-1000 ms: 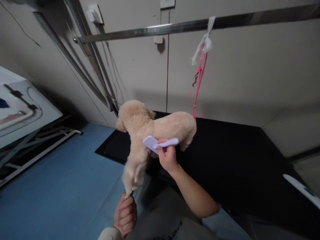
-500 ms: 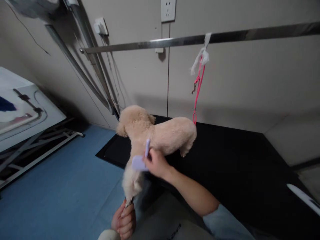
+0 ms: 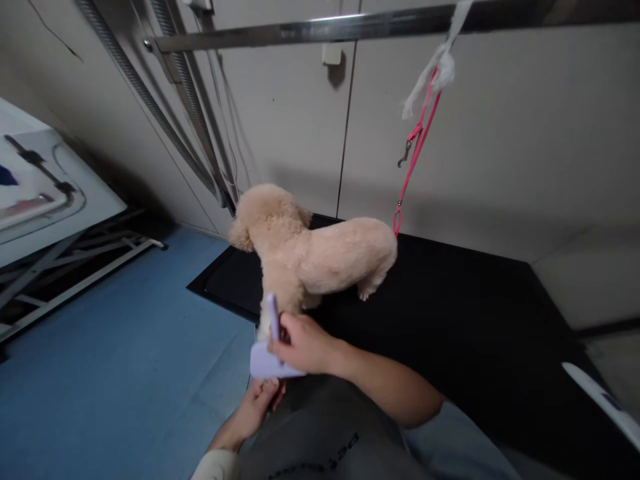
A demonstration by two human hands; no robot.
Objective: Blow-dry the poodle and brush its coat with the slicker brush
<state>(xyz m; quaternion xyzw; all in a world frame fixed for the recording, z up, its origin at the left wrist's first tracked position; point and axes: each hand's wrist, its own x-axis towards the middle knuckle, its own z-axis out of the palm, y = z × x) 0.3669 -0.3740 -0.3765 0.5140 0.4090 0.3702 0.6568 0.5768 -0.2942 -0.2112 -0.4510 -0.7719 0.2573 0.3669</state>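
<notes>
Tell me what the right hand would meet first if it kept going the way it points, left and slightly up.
Probably the fluffy cream dog's raised front leg: the right hand, gripping the lilac plastic brush, points at it from close by, though depth is unclear and the leg is partly hidden. Past that, only blue floor.

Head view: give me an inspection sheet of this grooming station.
Surface: black grooming table, dog stands at its left end.
Job's things: cream curly dog; lilac brush at its front leg.
Clutter: nothing seen on the table besides the dog.
Hands: right hand grips the brush; left hand below it, at the leg's lower end, hold hidden.
Cables: pink leash hangs from the steel bar, loose; wires run down the wall.
Surroundings: blue floor, white table left.
</notes>
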